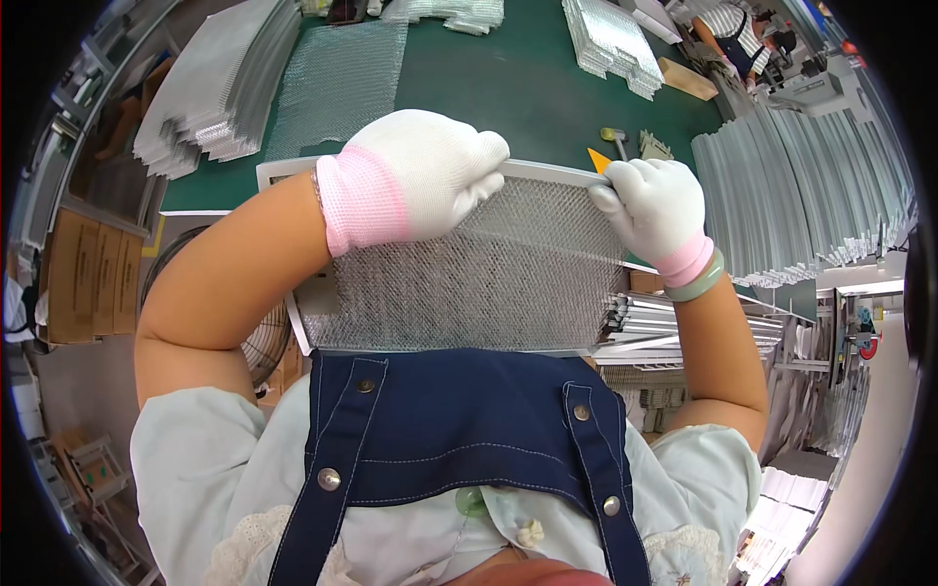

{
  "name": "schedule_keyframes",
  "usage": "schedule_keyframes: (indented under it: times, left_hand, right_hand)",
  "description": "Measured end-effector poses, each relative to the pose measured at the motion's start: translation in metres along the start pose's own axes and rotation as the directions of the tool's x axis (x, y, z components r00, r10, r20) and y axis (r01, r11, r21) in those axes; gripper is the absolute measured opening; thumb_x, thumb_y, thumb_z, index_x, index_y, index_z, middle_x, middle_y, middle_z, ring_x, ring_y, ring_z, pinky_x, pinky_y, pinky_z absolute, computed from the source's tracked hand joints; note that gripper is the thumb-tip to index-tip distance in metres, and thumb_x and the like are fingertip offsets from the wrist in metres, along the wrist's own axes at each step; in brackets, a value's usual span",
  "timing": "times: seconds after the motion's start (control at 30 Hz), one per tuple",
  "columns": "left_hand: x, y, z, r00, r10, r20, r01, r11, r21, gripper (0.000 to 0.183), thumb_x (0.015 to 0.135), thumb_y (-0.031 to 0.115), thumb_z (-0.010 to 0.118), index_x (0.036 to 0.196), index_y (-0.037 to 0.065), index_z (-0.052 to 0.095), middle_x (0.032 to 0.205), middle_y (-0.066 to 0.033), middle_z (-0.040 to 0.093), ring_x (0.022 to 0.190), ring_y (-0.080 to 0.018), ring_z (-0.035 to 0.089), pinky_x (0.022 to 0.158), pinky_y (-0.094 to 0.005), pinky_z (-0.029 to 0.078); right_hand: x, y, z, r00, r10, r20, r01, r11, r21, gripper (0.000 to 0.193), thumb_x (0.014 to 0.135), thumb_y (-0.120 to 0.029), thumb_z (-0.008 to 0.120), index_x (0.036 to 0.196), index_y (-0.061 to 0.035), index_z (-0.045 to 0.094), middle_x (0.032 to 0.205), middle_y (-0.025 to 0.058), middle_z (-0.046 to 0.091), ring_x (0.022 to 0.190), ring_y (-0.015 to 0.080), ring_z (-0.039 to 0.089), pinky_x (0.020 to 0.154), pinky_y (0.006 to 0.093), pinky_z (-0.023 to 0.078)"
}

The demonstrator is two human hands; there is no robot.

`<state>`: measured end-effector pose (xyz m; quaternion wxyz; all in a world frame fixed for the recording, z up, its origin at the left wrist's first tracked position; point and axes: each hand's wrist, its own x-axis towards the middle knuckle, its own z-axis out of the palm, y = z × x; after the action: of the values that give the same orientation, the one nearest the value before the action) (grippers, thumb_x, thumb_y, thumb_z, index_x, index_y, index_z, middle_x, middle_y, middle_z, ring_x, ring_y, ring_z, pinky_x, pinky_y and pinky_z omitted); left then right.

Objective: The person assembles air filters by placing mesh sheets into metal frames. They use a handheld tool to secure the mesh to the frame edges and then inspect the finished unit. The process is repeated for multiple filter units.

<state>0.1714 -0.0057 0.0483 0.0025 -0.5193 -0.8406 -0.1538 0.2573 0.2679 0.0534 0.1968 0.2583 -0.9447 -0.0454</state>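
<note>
A metal mesh panel (479, 278) in a thin silver frame (557, 169) slopes from the green table's near edge down to my apron. My left hand (430, 176), in a white knit glove with a pink cuff, is over the frame's far rail, left of the middle. Its fingers are curled closed, and what they hold, if anything, is hidden. At the far right corner, my right hand (653, 203), gloved the same way, closes around a flat orange scraper-like piece (598, 160). The tip of that piece shows beyond the fingers; the rest is covered.
Stacked mesh sheets (225, 78) lie at the far left, beside a loose sheet (337, 83). A small mallet (614, 138) rests beyond my right hand. Silver strips (801, 195) are piled on the right. A fan (264, 337) stands below left. Another person (735, 39) works at far right.
</note>
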Motion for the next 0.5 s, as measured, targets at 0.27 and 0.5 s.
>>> schedule_keyframes:
  times: [0.27,0.5]
  left_hand:
    - [0.001,-0.002,0.007,0.996,0.067,-0.054,-0.068,0.997,-0.021,0.018,0.093,0.021,0.06,0.096,0.003,0.059,0.073,-0.0159,0.062,0.073,-0.0372,0.063,0.067,-0.046,0.05]
    - [0.009,0.001,0.01,0.997,0.074,0.022,-0.075,0.997,0.032,0.018,0.092,0.022,0.061,0.095,0.004,0.061,0.073,-0.015,0.063,0.072,-0.0365,0.063,0.065,-0.0463,0.05]
  right_hand:
    - [-0.006,0.008,-0.009,0.9,0.207,0.384,-0.417,0.667,0.617,0.023,0.095,-0.021,0.06,0.099,0.0014,0.064,0.078,0.0106,0.059,0.075,0.0207,0.058,0.072,0.0327,0.048]
    - [-0.018,0.003,-0.013,0.891,0.199,0.408,-0.421,0.699,0.578,0.021,0.095,-0.02,0.059,0.096,0.0001,0.062,0.076,0.0137,0.057,0.073,0.0259,0.058,0.07,0.0354,0.047]
